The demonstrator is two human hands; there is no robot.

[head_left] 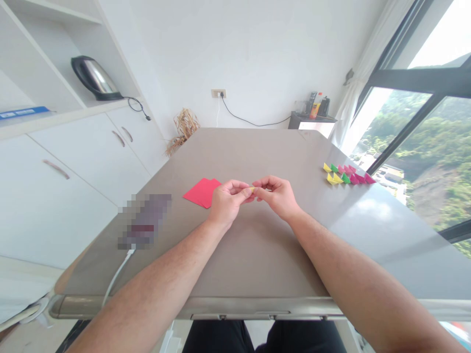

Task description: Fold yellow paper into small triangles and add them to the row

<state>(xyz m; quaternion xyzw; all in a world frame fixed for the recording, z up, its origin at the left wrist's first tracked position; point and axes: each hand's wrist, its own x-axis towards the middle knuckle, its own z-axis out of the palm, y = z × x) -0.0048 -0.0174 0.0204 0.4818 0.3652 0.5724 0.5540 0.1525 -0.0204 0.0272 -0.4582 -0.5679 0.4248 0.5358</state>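
My left hand (227,201) and my right hand (276,194) meet above the middle of the grey table (257,245). Both pinch a small yellow folded paper piece (252,189) between their fingertips; most of it is hidden by the fingers. A stack of red paper sheets (201,192) lies flat on the table just left of my left hand. Several small folded paper pieces (348,175) in yellow, green and pink stand in two rows at the right of the table.
A blurred-out object (145,220) with a white cable (117,274) lies at the table's left front. A kettle (93,77) stands on the shelf at left. A window (423,147) runs along the right. Dried grass (183,128) sits beyond the table's far left corner.
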